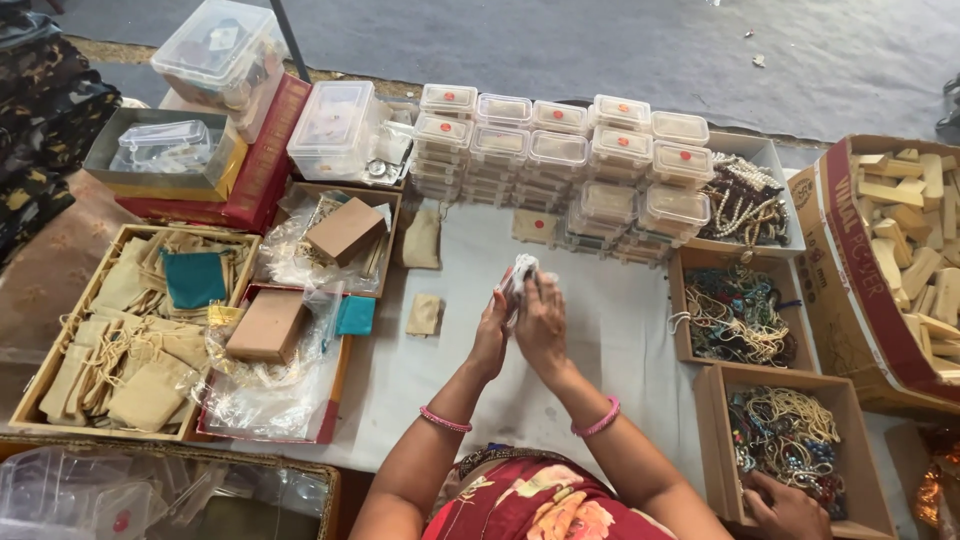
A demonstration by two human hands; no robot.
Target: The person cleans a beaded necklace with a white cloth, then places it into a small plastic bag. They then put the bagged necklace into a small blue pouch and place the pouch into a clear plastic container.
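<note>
We are observing a small white packet (519, 272), crumpled and partly clear-looking, being held above the pale cloth-covered table (610, 340), just in front of the stacked clear plastic boxes (560, 160) with red dots on their lids. The left hand (491, 335) is closing its fingers against the packet's left side, and the right hand (541, 322) is pressing against it from the right, fingers curled over its top edge; both hands are grasping the packet between them, palms nearly meeting. What is inside the packet we cannot tell. Both wrists are wearing pink bangles.

Moving outward, we are noting two small beige cloth pouches (423, 314) lying on the table to the left of the hands. Further left, a red tray (330, 415) is holding a brown box (268, 325) among clear plastic bags, and a wooden tray (30, 395) is holding many beige drawstring pouches and one teal pouch (194, 278). To the right, open cardboard boxes (715, 440) are holding beaded strings in mixed colours. At the far right a large carton (845, 290) is holding pale wooden pieces. Another person's hand (785, 508) is resting at the lower corner of the nearest bead box.
</note>
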